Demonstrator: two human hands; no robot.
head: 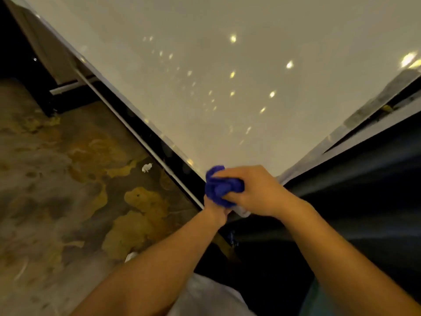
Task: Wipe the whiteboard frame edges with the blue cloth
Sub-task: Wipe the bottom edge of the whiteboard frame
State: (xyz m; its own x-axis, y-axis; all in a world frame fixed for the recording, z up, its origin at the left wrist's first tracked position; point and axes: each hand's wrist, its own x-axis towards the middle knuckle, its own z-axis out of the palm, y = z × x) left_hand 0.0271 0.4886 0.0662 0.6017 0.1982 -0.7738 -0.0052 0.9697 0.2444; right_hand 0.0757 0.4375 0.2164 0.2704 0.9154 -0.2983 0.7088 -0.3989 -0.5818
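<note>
The whiteboard (227, 65) fills the upper middle of the head view, its pale surface dotted with light reflections. Its frame edges (145, 131) run down from both sides and meet at a corner near the centre. A bunched blue cloth (219, 187) sits right on that corner. My right hand (255, 190) is closed over the cloth from the right. My left hand (215, 210) is mostly hidden under the cloth, fingers curled at the corner, seemingly around a pale object (242, 212); what it grips I cannot tell.
A mottled brown and grey floor (68, 190) lies to the left, with a small white scrap (147, 167) on it. A dark surface (364, 190) lies to the right of the board. A white metal stand bar (68, 86) shows at the upper left.
</note>
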